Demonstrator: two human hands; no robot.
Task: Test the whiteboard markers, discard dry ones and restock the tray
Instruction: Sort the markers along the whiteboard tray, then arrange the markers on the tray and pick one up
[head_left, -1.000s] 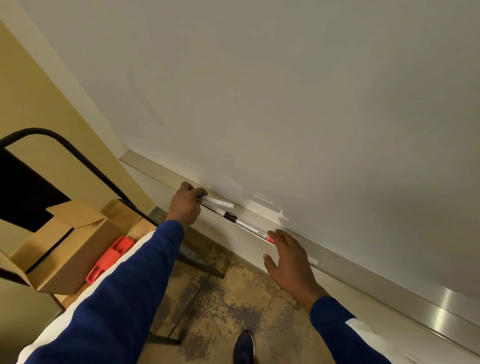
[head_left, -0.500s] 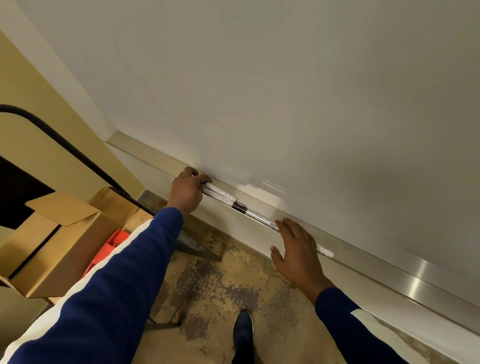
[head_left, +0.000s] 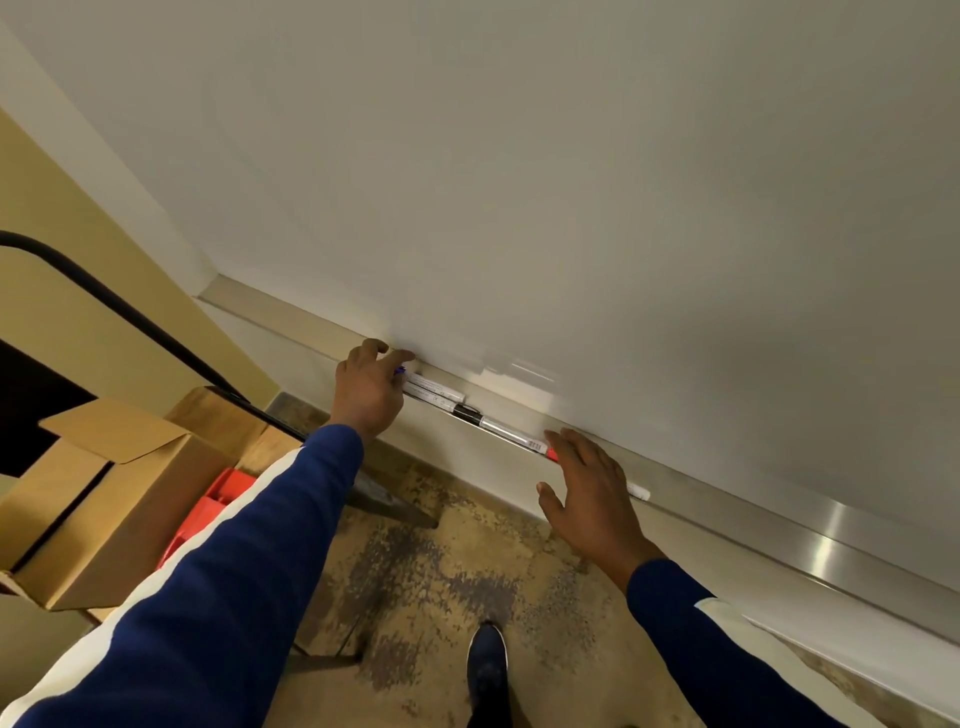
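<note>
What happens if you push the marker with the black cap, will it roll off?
Probably not. The black-capped marker is round, so it may roll, but it lies lengthwise in the metal tray, whose front edge should catch it. It looks stiff, smooth and light, so a nudge would likely slide it into the red-capped marker beside it.

cardboard box (head_left: 104, 499) | red plastic item (head_left: 213, 512) beside it | black tube (head_left: 130, 322) | stained floor (head_left: 441, 571)

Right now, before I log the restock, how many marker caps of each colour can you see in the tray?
Blue caps: 1
Black caps: 1
Red caps: 1
Total: 3 caps
The right hand covers part of the tray, so more caps may be hidden there.
</note>
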